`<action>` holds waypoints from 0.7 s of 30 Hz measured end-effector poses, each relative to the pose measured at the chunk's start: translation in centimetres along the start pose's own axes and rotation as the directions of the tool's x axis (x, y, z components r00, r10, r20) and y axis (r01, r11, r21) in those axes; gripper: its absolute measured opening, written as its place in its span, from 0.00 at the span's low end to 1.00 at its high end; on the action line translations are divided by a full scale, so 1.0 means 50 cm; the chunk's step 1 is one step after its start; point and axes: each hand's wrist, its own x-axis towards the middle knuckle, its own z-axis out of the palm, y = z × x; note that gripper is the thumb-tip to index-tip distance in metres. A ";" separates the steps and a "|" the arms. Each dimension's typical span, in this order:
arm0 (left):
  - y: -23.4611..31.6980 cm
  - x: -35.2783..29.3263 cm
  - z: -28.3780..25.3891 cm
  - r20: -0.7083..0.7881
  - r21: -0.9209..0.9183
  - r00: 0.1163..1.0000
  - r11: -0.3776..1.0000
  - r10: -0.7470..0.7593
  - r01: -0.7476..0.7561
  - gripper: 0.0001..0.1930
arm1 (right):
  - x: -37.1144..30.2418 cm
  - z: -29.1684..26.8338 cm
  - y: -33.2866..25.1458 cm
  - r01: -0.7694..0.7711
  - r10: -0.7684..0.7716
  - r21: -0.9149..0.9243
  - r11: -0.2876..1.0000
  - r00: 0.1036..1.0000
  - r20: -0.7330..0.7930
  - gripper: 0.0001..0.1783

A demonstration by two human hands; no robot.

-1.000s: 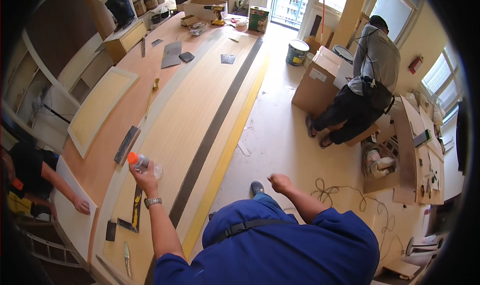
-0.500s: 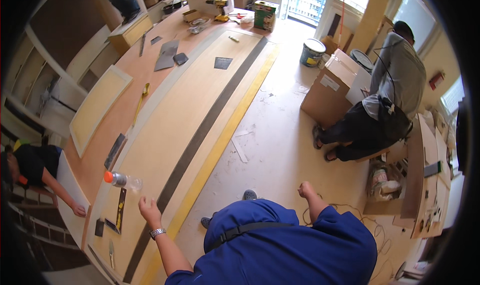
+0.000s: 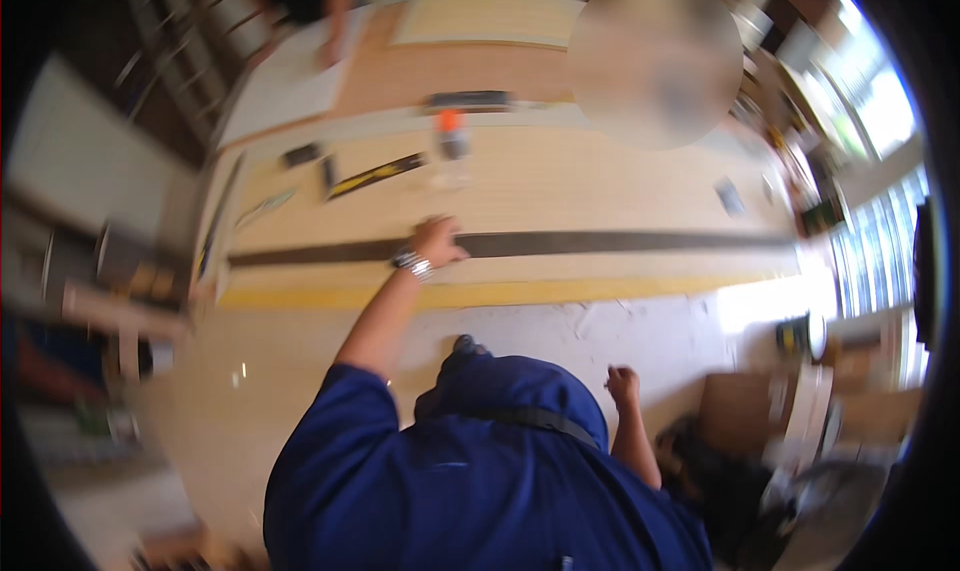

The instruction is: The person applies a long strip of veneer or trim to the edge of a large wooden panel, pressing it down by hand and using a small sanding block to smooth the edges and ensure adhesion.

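Note:
My left hand (image 3: 437, 241), with a metal-banded watch (image 3: 411, 264) at the wrist, is over the dark strip (image 3: 590, 243) that runs along a long pale wooden panel (image 3: 600, 186). Its fingers are apart and seem to hold nothing, though motion softens them; whether they touch the strip I cannot tell. Beyond it stands or lies a clear plastic bottle (image 3: 452, 149) with an orange cap. Left of the bottle lies a black and yellow L-shaped square (image 3: 378, 175). My right hand (image 3: 622, 383) hangs closed in the air at my right side; anything inside it is hidden.
A yellow strip (image 3: 400, 291) edges the panel nearest me. A dark block (image 3: 468, 100), a small black piece (image 3: 301, 155) and a framed panel (image 3: 490, 18) lie farther back. A co-worker's arm (image 3: 335, 21) reaches in at far left. Cardboard boxes (image 3: 745, 406) stand at right.
The view has swung left, so the panel now runs across in front of me. My left hand has come over the dark strip. My right hand stays closed.

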 end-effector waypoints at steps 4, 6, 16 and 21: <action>-0.001 0.009 0.001 0.037 0.117 0.995 0.989 -0.093 0.088 0.28 | -0.048 0.010 -0.034 0.223 -0.204 -0.235 0.946 0.974 0.103 0.18; 0.023 0.018 0.002 0.073 0.098 0.993 0.992 -0.090 0.082 0.28 | -0.045 0.002 0.003 0.144 -0.144 -0.036 0.989 0.989 -0.007 0.19; -0.012 0.006 -0.004 0.129 -0.200 0.989 0.975 -0.070 0.095 0.18 | 0.009 -0.030 -0.409 0.277 -0.288 0.231 0.933 0.957 0.017 0.16; -0.020 0.005 -0.006 0.080 -0.265 0.993 0.959 -0.085 0.104 0.13 | 0.085 -0.019 -0.473 0.232 -0.298 0.443 0.866 0.951 0.085 0.17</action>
